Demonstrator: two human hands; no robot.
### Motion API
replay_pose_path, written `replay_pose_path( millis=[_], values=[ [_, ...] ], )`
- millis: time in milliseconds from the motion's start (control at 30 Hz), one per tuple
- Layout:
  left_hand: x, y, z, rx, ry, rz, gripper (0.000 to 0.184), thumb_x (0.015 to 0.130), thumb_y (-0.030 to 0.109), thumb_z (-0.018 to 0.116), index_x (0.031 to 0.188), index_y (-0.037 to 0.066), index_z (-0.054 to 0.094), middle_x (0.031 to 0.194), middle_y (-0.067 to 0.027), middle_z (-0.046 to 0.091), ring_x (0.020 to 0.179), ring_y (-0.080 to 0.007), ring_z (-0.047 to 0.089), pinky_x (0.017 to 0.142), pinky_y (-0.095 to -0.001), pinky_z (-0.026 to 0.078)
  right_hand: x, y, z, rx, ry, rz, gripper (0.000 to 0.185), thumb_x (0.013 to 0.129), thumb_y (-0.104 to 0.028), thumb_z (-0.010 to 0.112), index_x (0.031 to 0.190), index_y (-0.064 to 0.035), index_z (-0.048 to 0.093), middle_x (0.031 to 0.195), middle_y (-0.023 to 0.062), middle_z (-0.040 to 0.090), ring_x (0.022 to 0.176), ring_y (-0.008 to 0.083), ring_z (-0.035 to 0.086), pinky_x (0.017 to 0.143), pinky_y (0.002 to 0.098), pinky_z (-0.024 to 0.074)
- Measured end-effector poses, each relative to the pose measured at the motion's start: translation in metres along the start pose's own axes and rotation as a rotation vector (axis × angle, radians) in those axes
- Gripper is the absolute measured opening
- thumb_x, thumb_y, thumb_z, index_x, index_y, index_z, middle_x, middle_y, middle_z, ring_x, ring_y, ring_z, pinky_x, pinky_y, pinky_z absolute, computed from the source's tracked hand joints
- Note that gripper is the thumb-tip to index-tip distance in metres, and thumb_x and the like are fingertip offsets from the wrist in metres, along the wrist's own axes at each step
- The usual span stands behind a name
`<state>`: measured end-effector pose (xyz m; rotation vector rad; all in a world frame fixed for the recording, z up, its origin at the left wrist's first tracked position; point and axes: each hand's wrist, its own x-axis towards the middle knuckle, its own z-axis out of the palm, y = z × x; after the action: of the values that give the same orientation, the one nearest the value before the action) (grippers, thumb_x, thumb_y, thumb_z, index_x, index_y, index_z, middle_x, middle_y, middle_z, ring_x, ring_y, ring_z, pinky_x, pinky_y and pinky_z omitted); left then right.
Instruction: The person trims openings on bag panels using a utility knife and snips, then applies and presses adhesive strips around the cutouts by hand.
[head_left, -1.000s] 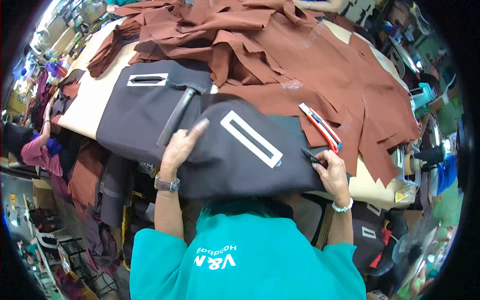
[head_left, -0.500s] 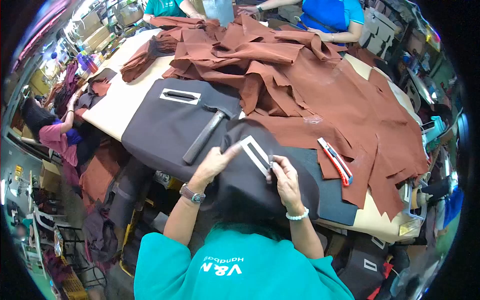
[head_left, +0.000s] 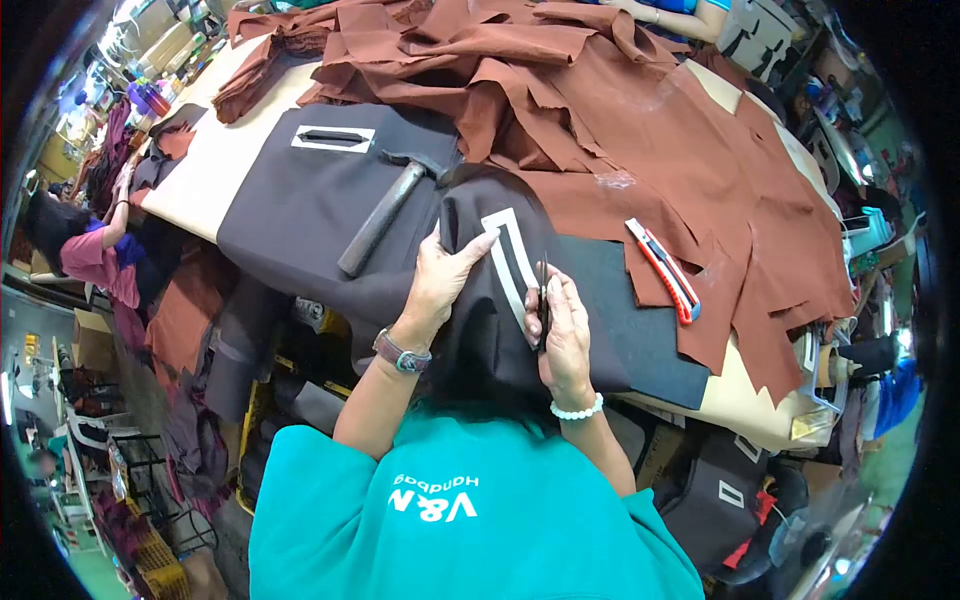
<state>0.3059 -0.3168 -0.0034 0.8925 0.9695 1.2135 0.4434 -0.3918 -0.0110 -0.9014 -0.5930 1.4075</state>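
A dark fabric piece [head_left: 470, 330] with a white rectangular frame [head_left: 506, 262] on it is bunched up at the table's front edge. My left hand [head_left: 440, 275] pinches the fabric, its thumb at the frame's upper left side. In my right hand [head_left: 562, 330] is a small dark pointed tool [head_left: 543, 290], held upright beside the frame's right edge; its exact kind is unclear. A hammer [head_left: 385, 215] lies to the left on another dark piece [head_left: 300, 210], which carries a white frame [head_left: 333, 138] around a dark slot.
Brown sheets [head_left: 720, 230] are heaped across the table [head_left: 195, 185]. A red and white cutter [head_left: 664, 270] lies on them, right of a dark green board [head_left: 640, 320]. One person [head_left: 100, 250] is at the far left, another person's arm [head_left: 670, 18] at the back.
My right hand has moved left from the fabric's right side to the white frame, bringing the dark tool. The fabric is now gathered and lifted, and my left hand grips it by the frame.
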Motion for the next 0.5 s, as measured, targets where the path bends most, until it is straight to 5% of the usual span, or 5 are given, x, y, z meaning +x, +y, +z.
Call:
replay_pose_path(
  millis=[233, 500],
  values=[
    [0.005, 0.003, 0.01, -0.256, 0.073, -0.115, 0.035, 0.077, 0.005, 0.069, 0.107, -0.003, 0.054, 0.102, -0.0129, 0.062, 0.087, -0.02, 0.063, 0.077, -0.0304, 0.052, 0.002, -0.011, -0.013, 0.057, -0.06, 0.111, 0.024, 0.097, -0.027, 0.043, 0.108, -0.0065, 0.046, 0.072, 0.0026, 0.054, 0.048, 0.0042, 0.039, 0.041, 0.0163, 0.0294],
    [-0.014, 0.019, 0.031, -0.24, 0.0, -0.059, 0.024, 0.079, 0.006, 0.068, 0.101, -0.001, 0.059, 0.092, -0.0091, 0.065, 0.078, -0.0149, 0.064, 0.069, -0.0273, 0.053, 0.003, -0.041, -0.006, -0.193, -0.039, 0.036, 0.021, 0.093, -0.024, 0.052, 0.102, -0.0064, 0.044, 0.069, 0.0051, 0.058, 0.043, 0.0021, 0.036, 0.038, 0.0146, 0.0255]
  ],
)
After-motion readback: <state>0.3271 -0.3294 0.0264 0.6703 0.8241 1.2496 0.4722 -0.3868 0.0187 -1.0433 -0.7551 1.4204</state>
